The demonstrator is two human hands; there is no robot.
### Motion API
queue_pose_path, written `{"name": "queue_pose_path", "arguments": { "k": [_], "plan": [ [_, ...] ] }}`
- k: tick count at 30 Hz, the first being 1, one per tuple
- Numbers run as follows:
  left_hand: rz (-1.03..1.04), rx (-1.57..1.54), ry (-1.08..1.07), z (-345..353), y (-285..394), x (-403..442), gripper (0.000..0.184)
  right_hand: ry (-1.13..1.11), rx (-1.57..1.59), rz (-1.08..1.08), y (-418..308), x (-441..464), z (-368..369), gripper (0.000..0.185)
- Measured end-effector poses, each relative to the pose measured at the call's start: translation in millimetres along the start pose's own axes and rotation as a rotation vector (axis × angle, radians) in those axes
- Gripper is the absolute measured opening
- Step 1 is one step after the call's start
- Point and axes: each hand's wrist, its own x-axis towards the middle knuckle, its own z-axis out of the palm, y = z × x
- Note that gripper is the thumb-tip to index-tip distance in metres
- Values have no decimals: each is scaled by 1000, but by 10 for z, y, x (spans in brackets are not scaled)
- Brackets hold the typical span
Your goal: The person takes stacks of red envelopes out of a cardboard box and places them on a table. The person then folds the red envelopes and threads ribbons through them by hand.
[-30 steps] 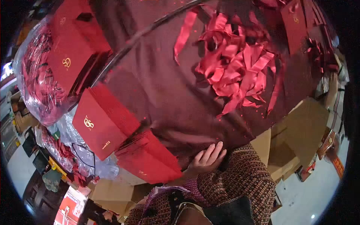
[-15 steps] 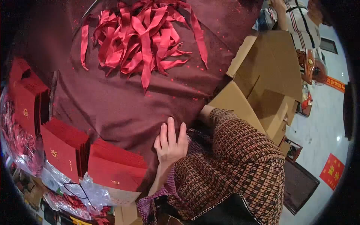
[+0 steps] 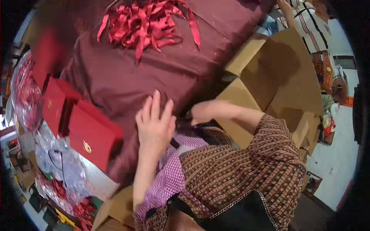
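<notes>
My left hand (image 3: 155, 125) lies palm down on the maroon cloth (image 3: 115, 82) near the table's front edge, fingers stretched and apart, holding nothing. Close by on its right, my right hand (image 3: 204, 111) hangs by the cloth's edge, in front of my body. It is smeared by motion and its fingers point down, so I cannot make out whether it grips anything. Further back on the cloth lies a tangled heap of red ribbons (image 3: 144, 27). Red gift bags or folders with gold marks (image 3: 94, 144) stand in a row to the left of my left hand.
An open cardboard box (image 3: 285, 73) stands close on the right. Clear plastic wrapping (image 3: 58, 158) lies at the lower left, with another cardboard box (image 3: 117, 206) below. At the upper right is a person in a striped top (image 3: 310, 27). Small red scraps dot the cloth.
My right hand, mostly hidden behind the sleeve before, has come into view beside my left hand. My left hand appears further left and higher. The whole view has shifted and tilted.
</notes>
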Motion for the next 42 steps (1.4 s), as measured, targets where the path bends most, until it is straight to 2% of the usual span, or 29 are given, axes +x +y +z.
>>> {"name": "queue_pose_path", "arguments": {
  "k": [2,4,5,6,7,9,10,11,13,14,16,17,18,21,23,24,25,27,28,30,31,33,34,35,37,38,40,41,42],
  "plan": [
    [-21,-12,12,28,55,-25,45,378,277,-382,328,-345,70,27],
    [8,-13,59,46,49,-34,44,785,603,-50,289,-965,-59,24],
    [5,-12,69,20,71,-32,43,944,687,-17,527,-1063,-24,24],
    [7,-14,77,32,51,-50,43,1077,568,53,774,-1131,37,29],
    [16,-14,91,37,34,-49,43,1071,305,273,1070,-1221,89,48],
    [37,-2,131,37,81,-54,43,1150,139,33,1674,-1073,429,68],
    [33,-1,123,28,91,-58,43,1004,289,232,1939,-922,646,87],
    [28,0,114,24,88,-66,43,823,514,357,1391,-1088,583,89],
    [34,5,127,28,89,-88,43,1094,340,343,1507,-821,914,81],
    [30,7,128,30,87,-89,43,1103,336,338,1496,-787,966,81],
    [30,14,129,40,68,-89,43,1320,147,246,1459,-739,1026,70],
    [34,17,131,47,65,-90,43,1310,78,249,1447,-761,1028,52],
    [36,21,133,43,66,-92,43,1315,77,245,1460,-754,1065,52],
    [12,-1,87,24,57,-91,44,1209,-22,476,1653,-594,1248,43],
    [7,-13,103,7,60,-92,45,1176,9,475,1503,-577,1404,39],
    [16,-23,101,-2,60,-87,45,1205,212,339,1636,-434,1592,31],
    [21,-27,102,-19,53,-79,45,1273,33,294,1580,-394,1700,28],
    [3,-63,98,-42,57,-70,45,1286,694,167,1519,-155,1890,26],
    [-1,-59,96,-35,49,-71,45,1272,679,134,1399,-204,1801,26],
    [5,-70,102,-34,41,-76,46,1103,-29,327,1076,-450,1585,32],
    [7,-74,104,-40,45,-81,46,1104,-39,302,1087,-418,1574,32],
    [1,-78,114,-48,49,-90,46,1056,250,287,1293,-385,1608,36],
    [0,-80,117,-58,53,-90,46,1043,404,99,1572,-275,1744,39],
    [-2,-82,112,-77,61,-89,45,1039,395,90,1501,-365,1571,39],
    [-8,-89,112,-77,56,-100,45,497,581,229,1287,-792,1021,41],
    [-5,-97,108,-81,47,-98,45,420,114,266,755,-1164,552,42],
    [-10,-111,96,-136,53,-98,45,627,264,226,691,-1329,293,40],
    [-10,-154,79,-176,72,-112,43,764,123,142,767,-1292,210,39],
    [-10,-197,62,-233,88,-121,41,789,166,96,732,-1293,107,37]
  ]
}}
